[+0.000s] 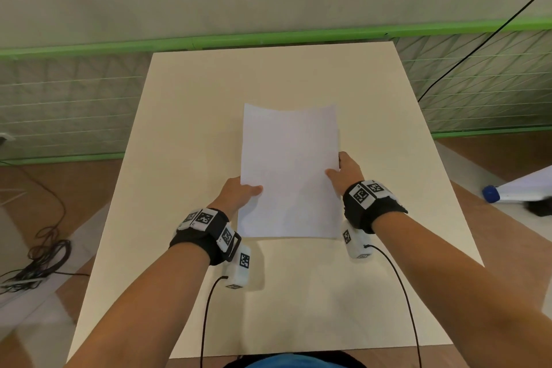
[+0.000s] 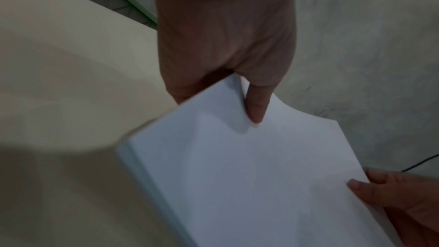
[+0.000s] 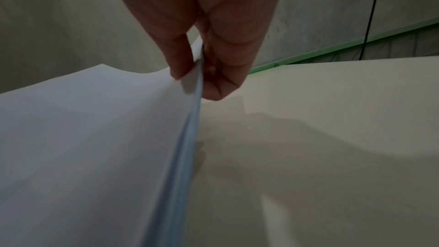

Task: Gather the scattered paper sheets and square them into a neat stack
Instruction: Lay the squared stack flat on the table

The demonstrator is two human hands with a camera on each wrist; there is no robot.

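Observation:
A stack of white paper sheets is held upright-tilted over the middle of the cream table, its lower edge near the tabletop. My left hand pinches the stack's left edge, thumb on the front face and fingers behind. My right hand pinches the right edge the same way. In the left wrist view the thumb lies on the paper stack and the right hand holds its far side. The right wrist view shows the layered edge of the sheets between thumb and fingers.
The table's far edge meets a green-framed mesh fence. A tangle of black cables lies on the floor at left. A white bottle with a blue cap lies off the table's right side. Wrist cables trail toward me.

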